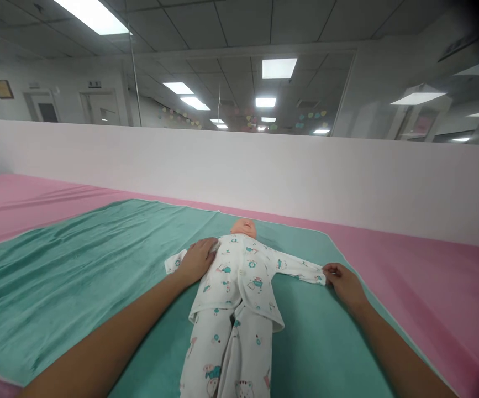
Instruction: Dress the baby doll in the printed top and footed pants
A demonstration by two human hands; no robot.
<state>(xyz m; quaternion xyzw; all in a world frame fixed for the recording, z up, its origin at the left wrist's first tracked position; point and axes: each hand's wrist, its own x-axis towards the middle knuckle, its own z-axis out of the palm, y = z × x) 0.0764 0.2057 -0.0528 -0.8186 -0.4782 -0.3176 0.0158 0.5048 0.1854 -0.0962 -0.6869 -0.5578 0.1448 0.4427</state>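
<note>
A baby doll (244,226) lies on its back on a green cloth (98,265), its head toward the far wall. It wears a white printed shirt (235,271) and matching trousers (226,354). My left hand (199,258) rests flat with fingers extended on the shirt's left side, by the armpit, over part of that sleeve. At the other side, my right hand (345,283) pinches the cuff of the outstretched right sleeve (299,267) between thumb and fingers. The doll's own hands do not show.
Pink sheeting (421,276) surrounds the green cloth. A low white wall (231,171) runs behind, with wide glass or mirror (239,94) above it. Creases run across the cloth on the left.
</note>
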